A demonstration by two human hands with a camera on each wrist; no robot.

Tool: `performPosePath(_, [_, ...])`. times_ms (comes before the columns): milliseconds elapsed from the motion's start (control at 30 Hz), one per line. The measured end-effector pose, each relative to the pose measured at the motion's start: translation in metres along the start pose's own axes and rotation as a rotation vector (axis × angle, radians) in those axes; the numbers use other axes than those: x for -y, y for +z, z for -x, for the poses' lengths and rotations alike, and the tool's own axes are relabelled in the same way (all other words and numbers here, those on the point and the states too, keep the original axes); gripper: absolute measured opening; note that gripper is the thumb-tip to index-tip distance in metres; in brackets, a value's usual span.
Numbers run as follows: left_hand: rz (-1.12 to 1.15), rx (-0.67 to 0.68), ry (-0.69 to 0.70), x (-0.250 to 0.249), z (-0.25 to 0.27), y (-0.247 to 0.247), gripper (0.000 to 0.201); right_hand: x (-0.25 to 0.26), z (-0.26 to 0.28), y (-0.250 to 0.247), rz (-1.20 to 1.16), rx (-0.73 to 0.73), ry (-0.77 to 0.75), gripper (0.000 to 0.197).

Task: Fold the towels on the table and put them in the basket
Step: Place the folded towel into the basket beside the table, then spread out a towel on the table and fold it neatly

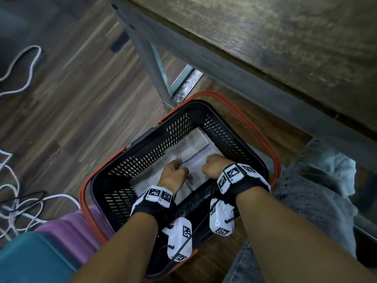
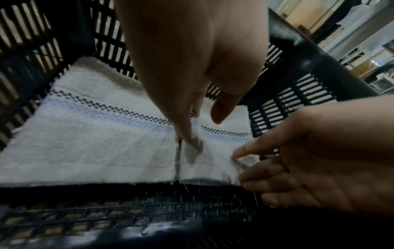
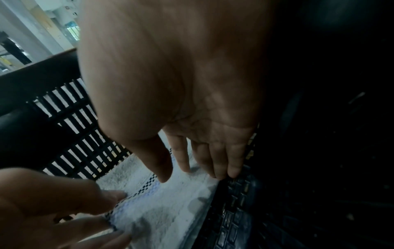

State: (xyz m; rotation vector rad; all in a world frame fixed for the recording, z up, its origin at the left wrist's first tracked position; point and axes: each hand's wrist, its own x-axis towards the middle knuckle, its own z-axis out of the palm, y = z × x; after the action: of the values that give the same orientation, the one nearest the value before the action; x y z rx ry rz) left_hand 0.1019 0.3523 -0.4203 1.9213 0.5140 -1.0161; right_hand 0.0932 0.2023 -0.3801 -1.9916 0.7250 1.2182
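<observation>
A: Nearest first. Left hand (image 1: 174,173) and right hand (image 1: 214,167), both down inside the basket (image 1: 142,158). Grip?

B: Left fingers (image 2: 187,133) lie straight, tips pressing the folded towel (image 2: 89,143). Right fingers (image 3: 221,158) are also straight, tips resting on the towel by the basket's side wall. Neither hand grips anything.

A: Towel location?

B: Flat on the basket floor, checkered stripe up, touching the far wall.

A: Risks?

B: My guess: a fingertip drags a layer on the way out and the fold opens. Pressing one side only could bunch it.

A: Beyond?

B: Table (image 1: 285,48) sits behind the basket; most of its top is out of frame, so I can't tell whether any towels are left. The head view is blurry, and I can't count the layers.
</observation>
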Motion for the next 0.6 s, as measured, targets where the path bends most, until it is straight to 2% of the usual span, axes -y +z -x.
performPosePath(100, [-0.222,-0.038,0.076,-0.003,0.003,0.002,0.058,-0.001,0.001,0.002,0.003,-0.027,-0.012,0.026])
performPosePath(167, [-0.451,-0.079,0.156,-0.008,0.006,0.002,0.058,-0.002,0.004,0.0,0.009,-0.026,-0.042,0.018])
performPosePath(267, [-0.769,0.092,0.166,-0.017,0.012,0.003,0.041,-0.002,0.017,-0.004,0.015,-0.073,-0.131,0.016])
performPosePath(333, [-0.804,0.135,0.172,-0.021,0.015,0.001,0.038,0.002,0.033,-0.007,-0.001,-0.149,-0.238,0.022])
performPosePath(467, [-0.627,0.045,0.288,-0.04,0.033,-0.008,0.045,0.019,0.079,-0.02,-0.043,-0.248,-0.443,0.017])
performPosePath(600, [-0.781,0.017,0.502,-0.072,0.073,-0.02,0.028,0.033,0.147,-0.045,-0.021,-0.362,-0.604,0.019])
